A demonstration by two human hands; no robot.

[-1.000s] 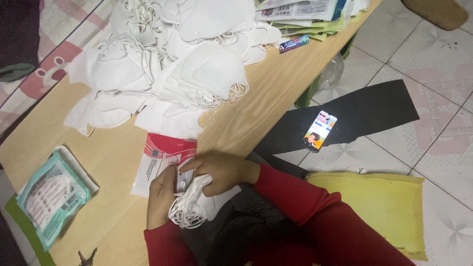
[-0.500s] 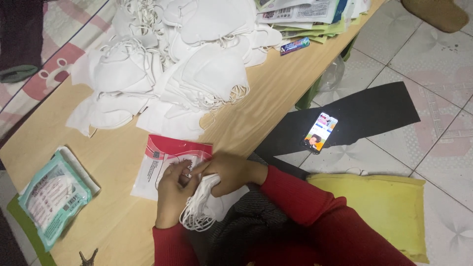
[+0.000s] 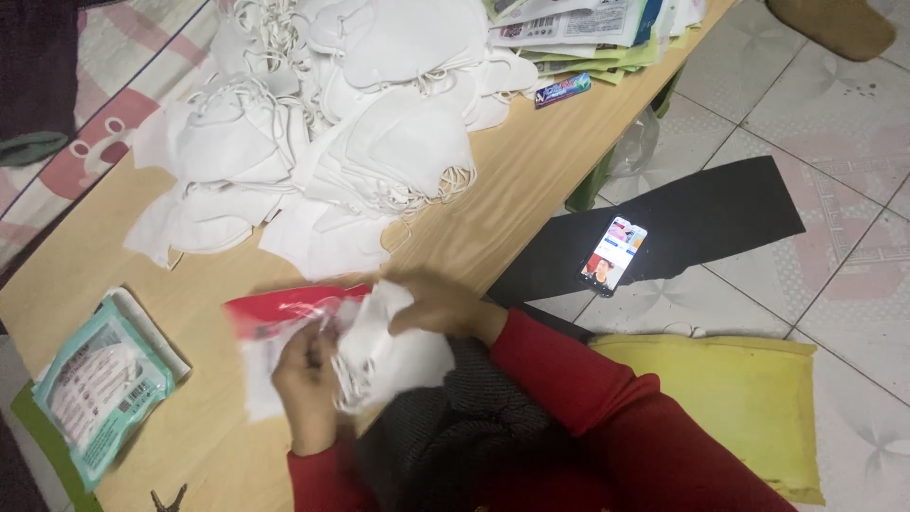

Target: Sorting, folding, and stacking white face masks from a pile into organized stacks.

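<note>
Both hands hold a small stack of white masks [image 3: 389,346] at the near edge of the wooden table [image 3: 493,213]. The left hand [image 3: 305,384] closes on the stack from the near side, and the right hand [image 3: 438,305] grips its far edge; the picture is blurred here. Under the stack lies one clear bag with a red top [image 3: 270,327]. At the near left lies one teal packet of masks [image 3: 95,389], flat, on a green sheet. A big pile of loose white masks [image 3: 322,142] covers the far middle of the table. At the far right there are several flat printed packets [image 3: 588,28], too overlapped to count, and one small blue tube [image 3: 562,90].
</note>
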